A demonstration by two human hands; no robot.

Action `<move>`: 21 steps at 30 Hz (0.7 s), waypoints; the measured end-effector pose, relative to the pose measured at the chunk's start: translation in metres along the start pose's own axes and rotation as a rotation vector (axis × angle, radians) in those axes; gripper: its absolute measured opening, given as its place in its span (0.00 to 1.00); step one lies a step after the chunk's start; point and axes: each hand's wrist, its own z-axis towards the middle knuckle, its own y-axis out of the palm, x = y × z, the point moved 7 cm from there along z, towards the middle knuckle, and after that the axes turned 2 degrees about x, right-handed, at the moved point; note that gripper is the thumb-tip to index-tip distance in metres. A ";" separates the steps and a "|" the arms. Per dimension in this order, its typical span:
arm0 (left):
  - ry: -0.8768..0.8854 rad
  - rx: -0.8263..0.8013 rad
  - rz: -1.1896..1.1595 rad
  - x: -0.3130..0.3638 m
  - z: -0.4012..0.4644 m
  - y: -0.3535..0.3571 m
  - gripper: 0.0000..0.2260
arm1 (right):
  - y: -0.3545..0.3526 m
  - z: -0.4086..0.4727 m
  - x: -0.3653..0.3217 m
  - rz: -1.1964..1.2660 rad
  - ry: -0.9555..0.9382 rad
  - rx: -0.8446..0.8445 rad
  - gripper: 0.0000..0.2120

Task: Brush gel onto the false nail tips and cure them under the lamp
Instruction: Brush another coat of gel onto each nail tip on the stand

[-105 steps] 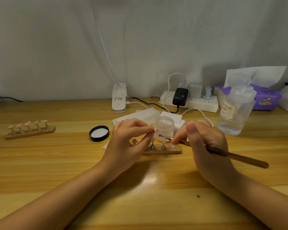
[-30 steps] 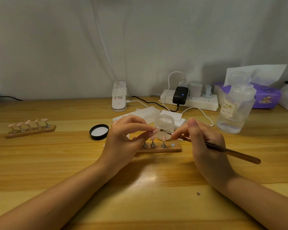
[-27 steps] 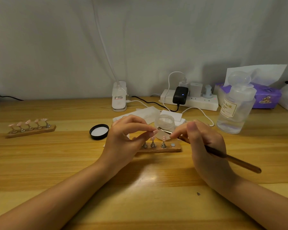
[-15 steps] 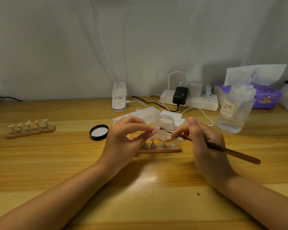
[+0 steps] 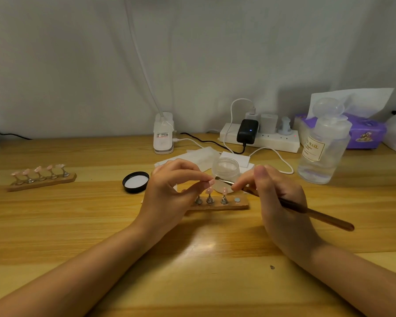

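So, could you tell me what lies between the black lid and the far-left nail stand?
Head view: only bare wooden table between the black lid and the nail stand.

- the left hand (image 5: 169,193) covers the left end of the near wooden stand (image 5: 217,205); how many tips stand there cannot be told.
- the nail tip (image 5: 212,182) it pinches is too small to see clearly.
- the brush (image 5: 284,203) shaft is partly hidden inside the right hand (image 5: 277,202).
- the lamp (image 5: 163,133) neck is cut by the top edge.

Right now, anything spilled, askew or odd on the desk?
No spill or damage shows. One oddity: the near wooden holder has a bare magnet disc at its right end. The gel jar stands open, its black lid lying apart to the left.
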 end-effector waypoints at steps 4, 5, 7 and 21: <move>-0.004 -0.008 0.003 0.000 0.000 0.000 0.10 | 0.005 -0.002 -0.007 -0.046 -0.098 -0.043 0.19; -0.004 -0.006 0.004 0.000 0.000 0.000 0.09 | 0.005 -0.001 -0.004 -0.040 -0.067 -0.039 0.19; -0.002 -0.003 0.007 0.000 -0.001 -0.001 0.09 | 0.002 0.000 0.004 -0.020 0.030 -0.013 0.19; -0.024 -0.015 0.040 -0.003 -0.003 0.000 0.10 | -0.001 0.001 0.004 -0.004 0.031 0.003 0.20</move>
